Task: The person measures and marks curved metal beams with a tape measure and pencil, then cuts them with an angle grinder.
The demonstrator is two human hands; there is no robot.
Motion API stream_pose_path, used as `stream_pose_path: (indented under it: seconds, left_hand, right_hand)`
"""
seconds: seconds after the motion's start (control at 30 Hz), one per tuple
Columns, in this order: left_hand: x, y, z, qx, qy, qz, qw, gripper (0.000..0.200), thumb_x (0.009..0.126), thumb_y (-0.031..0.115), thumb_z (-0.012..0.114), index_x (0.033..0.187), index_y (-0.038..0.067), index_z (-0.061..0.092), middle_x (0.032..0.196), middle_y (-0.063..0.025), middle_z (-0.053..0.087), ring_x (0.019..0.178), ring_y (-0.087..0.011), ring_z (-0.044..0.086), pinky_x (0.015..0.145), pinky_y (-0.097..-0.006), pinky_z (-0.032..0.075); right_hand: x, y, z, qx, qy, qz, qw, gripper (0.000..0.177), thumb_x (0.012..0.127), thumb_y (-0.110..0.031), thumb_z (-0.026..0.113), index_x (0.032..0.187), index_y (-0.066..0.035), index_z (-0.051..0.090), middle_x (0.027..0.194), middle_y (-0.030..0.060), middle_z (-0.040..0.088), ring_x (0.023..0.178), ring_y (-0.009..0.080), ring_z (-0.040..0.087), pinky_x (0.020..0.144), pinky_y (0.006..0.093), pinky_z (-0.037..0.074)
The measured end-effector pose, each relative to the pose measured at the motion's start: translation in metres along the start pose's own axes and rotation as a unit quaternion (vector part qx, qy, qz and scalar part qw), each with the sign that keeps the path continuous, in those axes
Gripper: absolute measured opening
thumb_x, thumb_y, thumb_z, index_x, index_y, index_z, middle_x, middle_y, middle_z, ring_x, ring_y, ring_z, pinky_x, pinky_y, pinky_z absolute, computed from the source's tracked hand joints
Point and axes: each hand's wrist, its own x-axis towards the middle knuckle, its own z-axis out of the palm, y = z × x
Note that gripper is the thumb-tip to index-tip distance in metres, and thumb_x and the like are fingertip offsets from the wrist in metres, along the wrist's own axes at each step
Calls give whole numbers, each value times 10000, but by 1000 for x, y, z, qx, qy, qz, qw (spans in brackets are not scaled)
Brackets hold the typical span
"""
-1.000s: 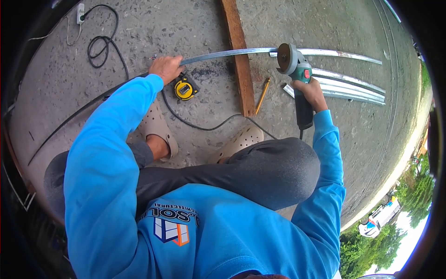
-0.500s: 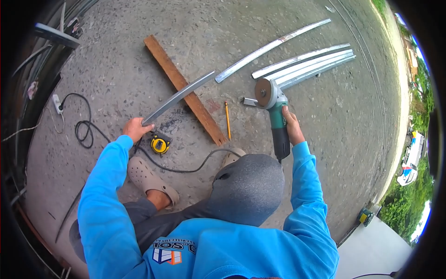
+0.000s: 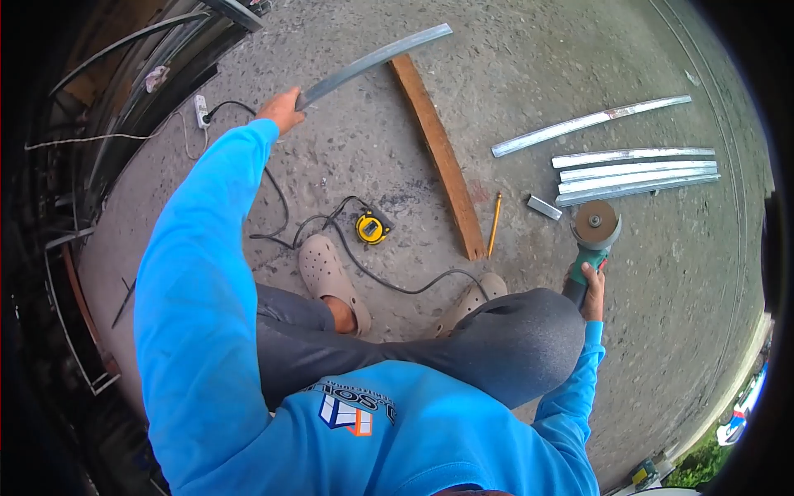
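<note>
Knee and shoes: crouched low, so a grey trouser knee (image 3: 521, 331) is the closest thing, with beige clogs (image 3: 327, 277) flat on the concrete floor (image 3: 678, 331) just past it.
Right hand: the right hand (image 3: 591, 291) is down beside that knee, fingers (image 3: 597, 277) wrapped tight round the grip of a grinder (image 3: 594, 231).
Grinder: green body, disc end pointing away from the person and sitting low by the floor. Can't tell if it actually touches.
Cord: a black cord (image 3: 397, 288) snakes across the floor between the clogs.
Tape measure: a yellow tape measure (image 3: 372, 227) lies in the cord's loop.
Pencil and plank: a pencil (image 3: 495, 223) lies right beside the near end of a wooden plank (image 3: 438, 157).
Offcut and spare strips: a small offcut (image 3: 543, 207) is near the disc, and a bunch of spare strips (image 3: 637, 174) lie side by side beyond it.
Left hand: the left hand (image 3: 279, 110) is stretched way out, fist closed on one end of a metal strip (image 3: 372, 59).
Metal strip: up in the air, well clear of the floor, running from that fist up and to the right over the plank's far end, far end free.
Power strip: a white power strip (image 3: 201, 112) lies on the floor just left of the left hand.
</note>
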Motion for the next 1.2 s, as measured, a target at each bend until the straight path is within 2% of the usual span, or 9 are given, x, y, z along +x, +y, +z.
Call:
stream_pose_path:
  seconds: [0.13, 0.37, 0.47, 0.6, 0.8, 1.0, 1.07, 1.13, 1.2]
  left_hand:
    - [36, 3, -19, 72, 12, -24, 997, 425, 887, 140, 748, 1279, 36, 620, 1183, -193, 696, 1120, -365, 660, 955, -472, 522]
    - [87, -8, 38, 96, 95, -108, 985, 410, 858, 202, 786, 1250, 139, 682, 1174, -119, 727, 1126, -330, 680, 955, -471, 536]
    - [74, 0, 55, 95, 80, -72, 990, 431, 843, 233, 786, 1248, 131, 680, 1121, -130, 741, 1077, -356, 693, 926, -479, 540]
    - [25, 22, 66, 104, 29, -28, 994, 436, 824, 260, 786, 1221, 112, 682, 1089, -152, 743, 1039, -379, 697, 900, -487, 539]
    - [-12, 32, 86, 63, -13, 44, 997, 410, 828, 291, 784, 1162, 78, 683, 1076, -194, 736, 1028, -390, 696, 876, -497, 535]
    - [-20, 86, 55, 177, -122, -13, 977, 434, 876, 381, 764, 1107, 17, 710, 1084, -203, 731, 1049, -392, 689, 908, -481, 537]
    - [-39, 139, 30, 211, -165, 45, 962, 470, 883, 444, 737, 1081, 18, 724, 1087, -207, 728, 1043, -382, 693, 895, -475, 542]
    - [-67, 184, 30, 99, -181, 162, 965, 525, 900, 493, 699, 1083, 1, 725, 999, -197, 743, 984, -368, 706, 865, -454, 546]
    - [-95, 231, 52, -104, -263, 269, 921, 526, 904, 471, 699, 1110, -13, 713, 1042, -210, 724, 937, -317, 713, 855, -427, 549]
  right_hand:
    - [-5, -3, 14, -14, 7, -6, 1000, 430, 843, -400, 720, 975, -6, 609, 754, 86, 640, 617, 173, 632, 584, 305, 520]
    - [-1, 6, 16, 6, 24, 17, 1000, 485, 835, -383, 747, 1057, 21, 599, 853, 119, 676, 712, 208, 687, 683, 345, 578]
    - [2, 2, 25, 50, 30, 4, 998, 523, 840, -440, 728, 1054, 25, 623, 849, 116, 674, 707, 193, 679, 668, 333, 572]
    - [21, 20, 12, 167, -36, 18, 985, 611, 846, -426, 718, 1234, 20, 566, 1036, 132, 670, 863, 216, 685, 779, 373, 576]
    - [37, 22, 14, 226, -44, 22, 973, 692, 847, -419, 702, 1341, 29, 517, 1083, 132, 653, 952, 235, 673, 823, 393, 575]
    - [36, 15, 18, 228, -32, 27, 973, 655, 893, -447, 702, 1317, 22, 530, 974, 125, 669, 787, 209, 698, 723, 366, 599]
    - [34, 19, 23, 222, -17, -1, 975, 684, 897, -485, 700, 1321, 24, 529, 979, 130, 670, 795, 210, 704, 717, 355, 608]
    - [36, 26, 26, 220, -16, -13, 975, 678, 892, -466, 700, 1324, 27, 525, 1003, 140, 667, 795, 214, 707, 708, 354, 616]
    - [34, 27, 33, 265, -38, -37, 963, 674, 880, -432, 711, 1331, 31, 519, 1036, 149, 661, 850, 227, 707, 749, 363, 620]
